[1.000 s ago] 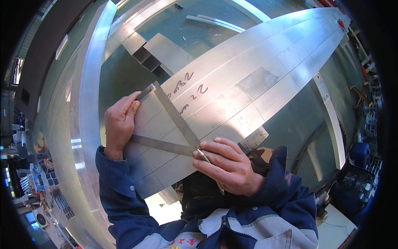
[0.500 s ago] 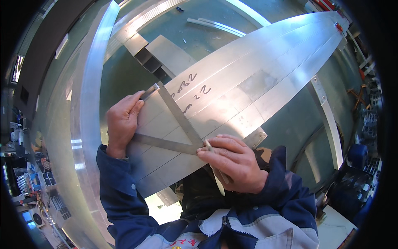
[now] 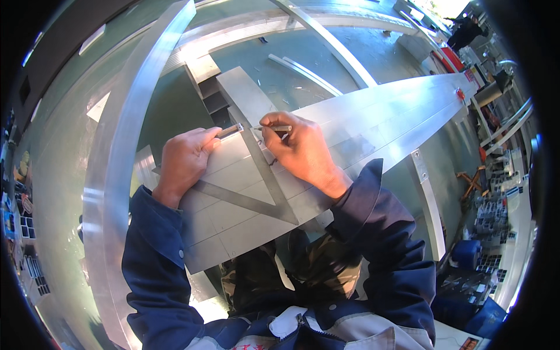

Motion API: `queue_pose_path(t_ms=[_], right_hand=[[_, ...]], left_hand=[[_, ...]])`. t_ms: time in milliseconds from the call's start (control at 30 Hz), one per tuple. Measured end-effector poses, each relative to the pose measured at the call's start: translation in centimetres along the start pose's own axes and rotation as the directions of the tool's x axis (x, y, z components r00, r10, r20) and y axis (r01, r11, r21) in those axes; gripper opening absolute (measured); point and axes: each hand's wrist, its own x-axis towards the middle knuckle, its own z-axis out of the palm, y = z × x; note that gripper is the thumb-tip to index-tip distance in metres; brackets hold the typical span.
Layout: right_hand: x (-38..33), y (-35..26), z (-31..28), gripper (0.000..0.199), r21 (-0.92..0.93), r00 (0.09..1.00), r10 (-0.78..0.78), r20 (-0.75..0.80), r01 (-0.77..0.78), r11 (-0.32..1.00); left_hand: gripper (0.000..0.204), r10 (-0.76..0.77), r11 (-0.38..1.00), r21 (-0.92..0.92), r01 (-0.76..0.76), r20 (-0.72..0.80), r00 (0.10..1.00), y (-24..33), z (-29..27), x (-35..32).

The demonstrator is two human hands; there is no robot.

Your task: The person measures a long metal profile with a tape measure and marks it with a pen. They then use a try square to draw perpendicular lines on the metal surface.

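Note:
A long silvery metal panel [image 3: 373, 125] of several joined strips runs from my lap to the far right. On its near end lies a metal triangle square [image 3: 262, 166], its thick base along the panel's left edge. My left hand [image 3: 185, 158] is closed on that base, fingers and thumb pinching it. My right hand [image 3: 306, 147] pinches a slim marking pencil [image 3: 283, 128]. Its tip points left, close to the far end of the square's blade, just beside the base. Dark handwritten marks on the panel are mostly hidden by my right hand.
Left of the panel stands a tall metal beam [image 3: 125, 128]. Beyond it a box-section profile [image 3: 248, 90] lies beneath. A curved support rail [image 3: 429, 204] is at the right, with a red clamp [image 3: 460, 93] at the panel's far tip. Another person [image 3: 466, 30] stands far right.
My right hand has moved from the square's near corner to its far end, beside my left fingers. My left hand still grips the base. The whole view has shifted.

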Motion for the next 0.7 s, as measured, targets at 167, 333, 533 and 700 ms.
queue_pose_path(t_ms=[167, 333, 533, 700], right_hand=[[-0.08, 0.17, 0.06, 0.018, -0.039, 0.997, -0.071, 0.03, 0.072, 0.997], [0.14, -0.5, 0.21, 0.017, -0.061, 0.994, -0.088, 0.061, 0.092, 0.994], [0.34, -0.16, 0.21, 0.015, -0.109, 0.99, -0.127, 0.065, 0.134, 0.985], [0.53, 0.23, -0.08, 0.015, -0.1, 0.974, -0.196, 0.109, 0.207, 0.973]], left_hand=[[0.027, 0.017, 0.998, 0.055, -0.018, 0.028, 0.999, 0.07, -0.1, 0.08], [0.027, 0.002, 0.998, 0.064, -0.003, 0.022, 1.0, 0.03, -0.17, -0.02], [0.028, -0.001, 0.998, 0.07, -0.001, 0.019, 1.0, 0.2, -0.14, 0.14], [0.029, 0.027, 0.996, 0.089, -0.028, 0.01, 1.0, -0.2, 0.13, 0.22]])
